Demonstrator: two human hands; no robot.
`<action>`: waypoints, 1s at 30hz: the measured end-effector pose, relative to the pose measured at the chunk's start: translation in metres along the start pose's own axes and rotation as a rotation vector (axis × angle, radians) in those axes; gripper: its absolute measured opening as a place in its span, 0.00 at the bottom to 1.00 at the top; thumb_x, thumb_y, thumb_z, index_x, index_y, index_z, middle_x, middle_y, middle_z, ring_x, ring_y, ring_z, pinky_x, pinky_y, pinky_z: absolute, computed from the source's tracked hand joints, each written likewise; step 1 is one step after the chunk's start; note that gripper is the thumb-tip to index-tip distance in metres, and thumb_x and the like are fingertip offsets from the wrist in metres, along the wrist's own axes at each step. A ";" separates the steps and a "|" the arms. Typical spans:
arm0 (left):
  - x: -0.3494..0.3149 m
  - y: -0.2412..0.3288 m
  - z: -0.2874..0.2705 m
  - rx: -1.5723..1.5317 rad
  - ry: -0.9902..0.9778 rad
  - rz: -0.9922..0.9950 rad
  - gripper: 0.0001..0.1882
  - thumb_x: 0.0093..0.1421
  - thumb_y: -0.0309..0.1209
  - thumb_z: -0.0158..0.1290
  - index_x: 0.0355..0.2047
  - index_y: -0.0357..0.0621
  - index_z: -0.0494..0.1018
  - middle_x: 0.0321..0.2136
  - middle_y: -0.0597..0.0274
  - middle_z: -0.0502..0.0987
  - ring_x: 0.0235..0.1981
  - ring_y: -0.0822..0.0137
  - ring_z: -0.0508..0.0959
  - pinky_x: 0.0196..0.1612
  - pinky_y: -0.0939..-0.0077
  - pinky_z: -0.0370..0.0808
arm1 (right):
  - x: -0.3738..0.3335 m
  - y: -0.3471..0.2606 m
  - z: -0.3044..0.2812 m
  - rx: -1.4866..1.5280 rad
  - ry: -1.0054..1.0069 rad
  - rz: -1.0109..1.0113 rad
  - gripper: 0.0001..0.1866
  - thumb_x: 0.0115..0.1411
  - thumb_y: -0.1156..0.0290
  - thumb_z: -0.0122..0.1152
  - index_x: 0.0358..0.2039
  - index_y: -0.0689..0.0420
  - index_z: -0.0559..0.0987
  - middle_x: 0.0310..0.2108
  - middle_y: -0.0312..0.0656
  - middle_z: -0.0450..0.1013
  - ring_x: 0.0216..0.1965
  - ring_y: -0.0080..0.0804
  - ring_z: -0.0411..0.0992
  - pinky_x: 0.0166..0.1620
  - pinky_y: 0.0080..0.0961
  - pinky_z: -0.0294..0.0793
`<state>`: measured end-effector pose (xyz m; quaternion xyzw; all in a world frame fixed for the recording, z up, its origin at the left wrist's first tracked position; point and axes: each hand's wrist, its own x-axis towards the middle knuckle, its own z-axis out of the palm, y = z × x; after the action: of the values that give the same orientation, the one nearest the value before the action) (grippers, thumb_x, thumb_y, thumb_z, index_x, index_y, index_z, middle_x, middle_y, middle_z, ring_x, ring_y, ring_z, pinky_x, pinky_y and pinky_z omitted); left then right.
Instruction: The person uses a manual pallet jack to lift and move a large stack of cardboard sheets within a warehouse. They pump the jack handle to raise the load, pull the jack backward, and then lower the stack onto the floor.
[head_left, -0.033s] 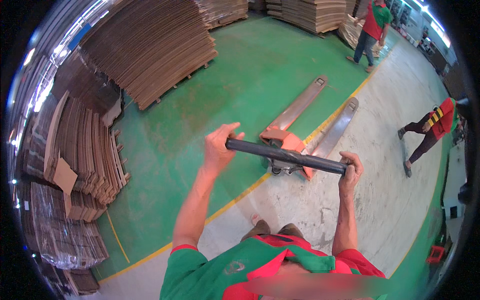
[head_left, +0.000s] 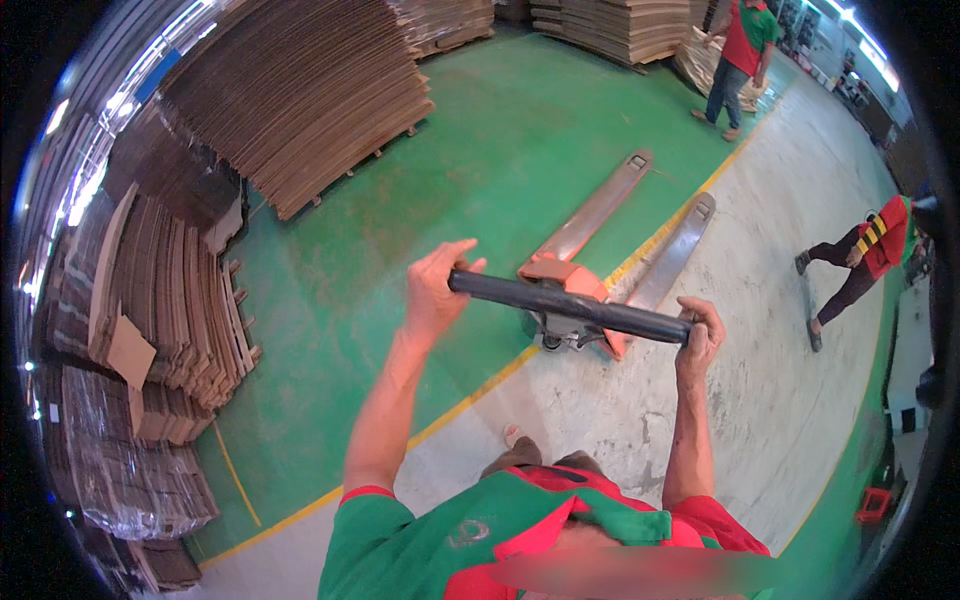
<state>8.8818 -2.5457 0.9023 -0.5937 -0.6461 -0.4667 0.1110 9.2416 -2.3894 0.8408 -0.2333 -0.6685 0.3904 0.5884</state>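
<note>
A black handle bar (head_left: 575, 305) crosses the space in front of me, tilted down to the right. It belongs to an orange pallet jack (head_left: 562, 272). My left hand (head_left: 436, 290) cups the bar's left end, with its fingers only loosely bent. At the right end, my right hand (head_left: 700, 335) has its fingers curled round the grip. Beyond the handle, two bare metal forks (head_left: 598, 205) stretch away along the floor. The jack straddles a yellow floor line (head_left: 470, 402).
Tall stacks of brown cardboard sheets (head_left: 310, 90) stand at the far left. Nearer left are more cardboard stacks (head_left: 180, 300) and a plastic-wrapped one (head_left: 140, 470). One person (head_left: 740, 65) stands at far right; another (head_left: 870, 250) is to the right. A red stool (head_left: 873, 504) sits lower right.
The handle bar and both my hands have shifted very slightly up and left. The person at the far right has moved a little.
</note>
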 end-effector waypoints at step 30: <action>-0.181 -0.012 -0.194 -0.112 -0.078 0.268 0.16 0.53 0.23 0.64 0.43 0.43 0.77 0.19 0.59 0.73 0.17 0.60 0.75 0.21 0.68 0.72 | -0.307 -0.192 0.094 -0.254 0.434 0.028 0.35 0.64 0.37 0.53 0.39 0.63 0.82 0.25 0.38 0.73 0.26 0.24 0.69 0.31 0.22 0.65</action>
<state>8.8406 -2.8068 0.8754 -0.6975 -0.5377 -0.4599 0.1139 9.2395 -2.7622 0.8084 -0.3930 -0.5668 0.2522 0.6787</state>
